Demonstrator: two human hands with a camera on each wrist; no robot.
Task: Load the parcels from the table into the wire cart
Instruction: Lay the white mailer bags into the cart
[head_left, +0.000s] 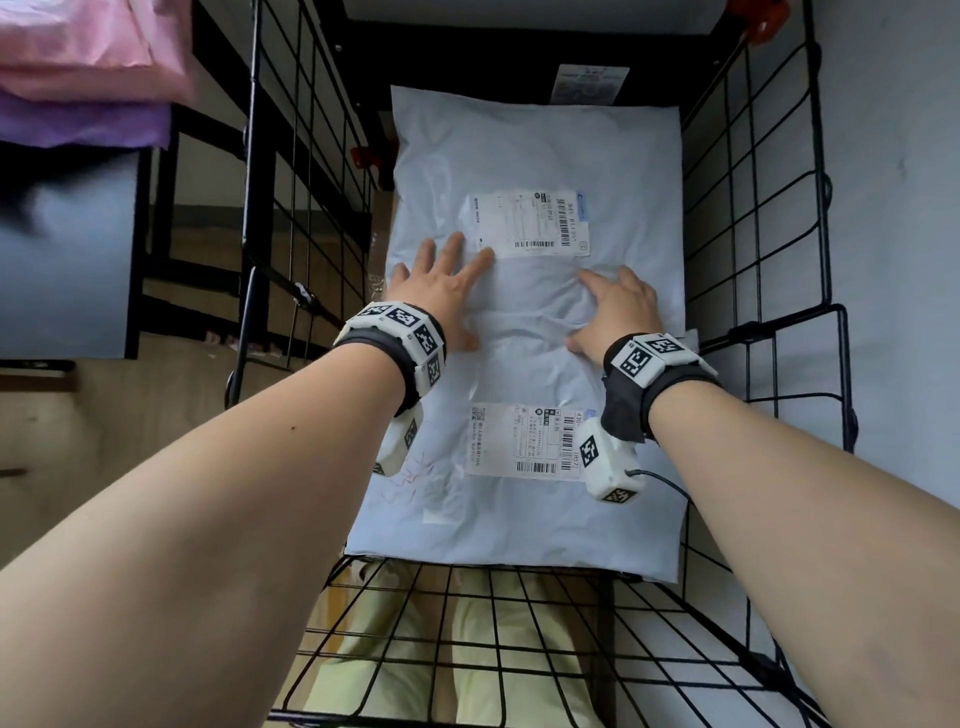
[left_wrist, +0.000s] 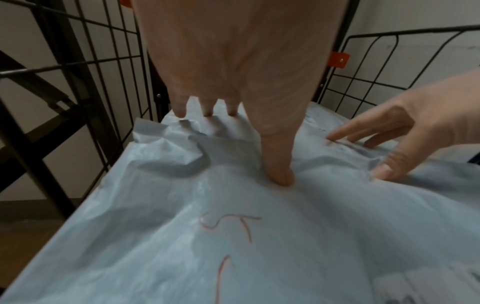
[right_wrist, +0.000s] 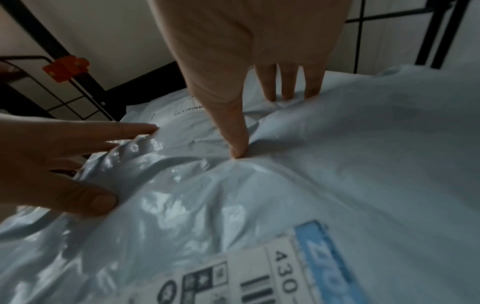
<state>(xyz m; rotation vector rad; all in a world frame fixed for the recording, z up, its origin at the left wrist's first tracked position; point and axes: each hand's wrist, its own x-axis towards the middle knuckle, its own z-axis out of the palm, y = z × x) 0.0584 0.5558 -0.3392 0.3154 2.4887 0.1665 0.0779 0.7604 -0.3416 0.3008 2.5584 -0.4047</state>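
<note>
Pale grey-blue plastic parcels (head_left: 535, 156) lie flat in the black wire cart (head_left: 753, 208) and fill its width. One shipping label (head_left: 530, 223) sits at the far part, a second label (head_left: 524, 441) nearer me. My left hand (head_left: 457, 291) presses flat on the plastic just left of the far label, fingers spread. My right hand (head_left: 597, 312) presses beside it, fingers straight, with the film wrinkled between the two hands. In the wrist views the left hand (left_wrist: 246, 144) and right hand (right_wrist: 262, 125) dig thumb tips into the crumpled film. Neither hand grips anything.
Pink (head_left: 78, 62) and purple (head_left: 83, 122) parcels lie on the table at the upper left, outside the cart. A dark parcel with a label (head_left: 587, 83) lies at the cart's far end. Orange clips (head_left: 758, 15) mark the cart corners. A pale wall (head_left: 893, 156) runs along the right.
</note>
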